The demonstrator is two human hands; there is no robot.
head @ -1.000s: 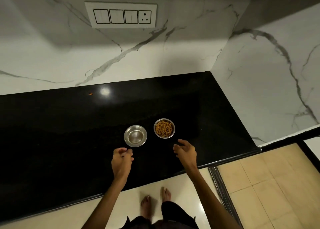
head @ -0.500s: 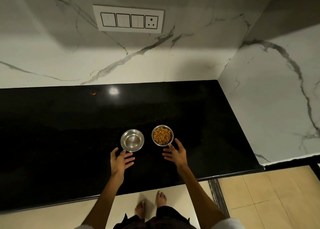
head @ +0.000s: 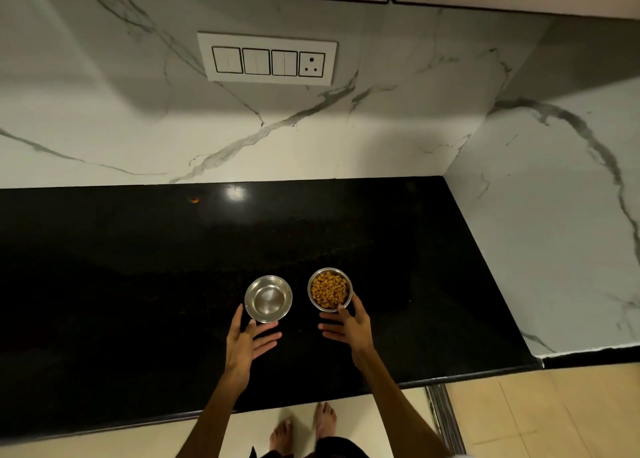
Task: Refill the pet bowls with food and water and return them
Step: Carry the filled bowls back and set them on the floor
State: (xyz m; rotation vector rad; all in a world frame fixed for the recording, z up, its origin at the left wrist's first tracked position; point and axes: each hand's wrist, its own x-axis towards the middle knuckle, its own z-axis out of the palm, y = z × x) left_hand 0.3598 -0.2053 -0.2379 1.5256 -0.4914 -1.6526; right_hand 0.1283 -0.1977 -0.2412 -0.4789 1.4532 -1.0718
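- Two steel bowls stand side by side, apart, on the black counter [head: 138, 284], near its front edge. The food bowl [head: 329, 289] is heaped with brown kibble; the water bowl [head: 268, 298] shows only bare metal, and I cannot tell whether it holds clear water.
- Left hand [head: 247, 341]: fingers spread and nearly straight, thumb up along the water bowl's left side, fingertips just below its near rim. Holds nothing; contact with the bowl is uncertain.
- Right hand [head: 349, 326]: fingers spread, one fingertip at the food bowl's near rim, the thumb side reaching up its right wall. Wrapping begun, no firm grasp.
- Risk 1: kibble sits close to the rim, so a tilted or one-sided lift would probably spill pieces onto the counter or floor [head: 554, 409].
- Risk 2: smooth steel walls and a fingertip-only hold could let either bowl slip or skate on the polished stone.
- Risk 3: if the water bowl is in fact dry, carrying it off now leaves the refill half done.
- Risk 4: lifting both together splits attention; bare feet [head: 304, 430] stand directly below the edge.
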